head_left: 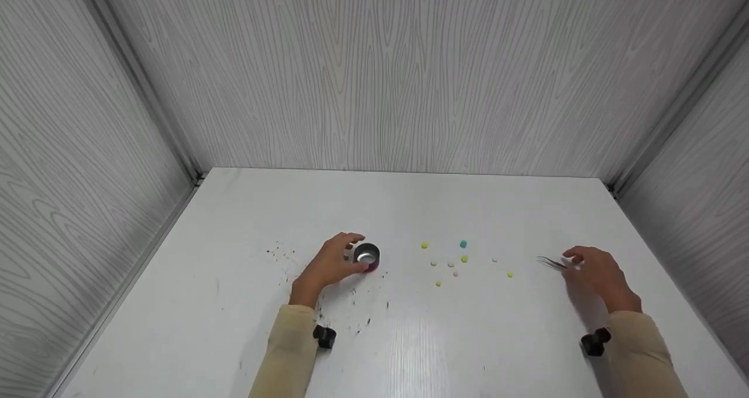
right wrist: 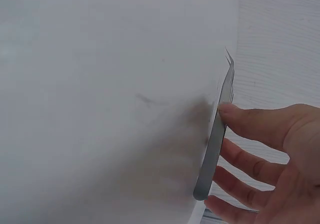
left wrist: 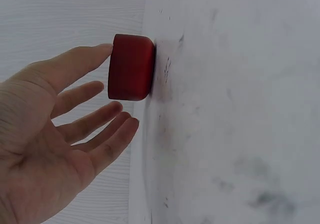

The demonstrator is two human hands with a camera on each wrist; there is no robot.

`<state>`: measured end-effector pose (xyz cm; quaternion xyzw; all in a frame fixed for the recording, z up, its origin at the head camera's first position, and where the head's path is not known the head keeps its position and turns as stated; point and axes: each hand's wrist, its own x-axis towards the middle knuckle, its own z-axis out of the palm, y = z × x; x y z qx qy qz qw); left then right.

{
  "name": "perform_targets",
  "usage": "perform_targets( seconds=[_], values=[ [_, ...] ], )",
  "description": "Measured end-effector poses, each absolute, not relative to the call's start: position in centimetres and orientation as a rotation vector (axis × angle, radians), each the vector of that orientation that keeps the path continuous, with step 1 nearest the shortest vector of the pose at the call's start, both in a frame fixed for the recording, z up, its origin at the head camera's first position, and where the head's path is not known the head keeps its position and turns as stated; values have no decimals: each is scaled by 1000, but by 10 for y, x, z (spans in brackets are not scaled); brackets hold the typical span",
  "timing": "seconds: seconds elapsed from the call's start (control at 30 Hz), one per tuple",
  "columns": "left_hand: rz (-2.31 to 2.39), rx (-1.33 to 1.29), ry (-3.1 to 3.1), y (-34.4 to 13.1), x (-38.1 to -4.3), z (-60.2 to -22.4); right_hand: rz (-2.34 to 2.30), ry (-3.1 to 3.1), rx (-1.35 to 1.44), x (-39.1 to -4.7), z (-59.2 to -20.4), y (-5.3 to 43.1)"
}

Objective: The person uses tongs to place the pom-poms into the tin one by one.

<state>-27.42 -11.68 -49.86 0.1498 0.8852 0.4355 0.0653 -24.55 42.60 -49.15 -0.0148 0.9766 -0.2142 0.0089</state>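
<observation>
While the head view looks down into a small cup with a silvery inside, only the left wrist view shows its smooth red outer wall. The cup stands upright on the white counter, slightly left of centre. Beside it, the left hand has a wide, loose grip: thumb tip at the rim, the other fingers spread and apart from the wall, so the cup is not clasped.

Well off to the right, the right hand has a narrow grip on metal tweezers, thumb against one side, fingers bent close along the other. The right wrist view shows bent, pointed tips standing slightly apart; from the head they are thin lines.

Between the hands, nine small pellets in yellow, white, pink and blue lie scattered; the left wrist view catches one, yellow. Dark specks dot the counter near the left wrist.

Beyond both hands, a broad stretch of counter reaches the far edge, where a wood-grained back panel rises. Side panels bound left and right; the right hand is nearer its side.
</observation>
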Motion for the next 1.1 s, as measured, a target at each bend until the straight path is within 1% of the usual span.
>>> perform_targets(
  seconds=[0.43, 0.83, 1.1],
  values=[
    [1352, 430, 2600, -111, -279, -503, -696, 3036, -32, -248, -493, 430],
    [1372, 381, 2583, -111, -277, -505, -742, 3050, -15, -250, -491, 423],
    [1399, 385, 2580, -109, -277, -507, -887, 3077, -109, -258, -487, 410]
  ],
)
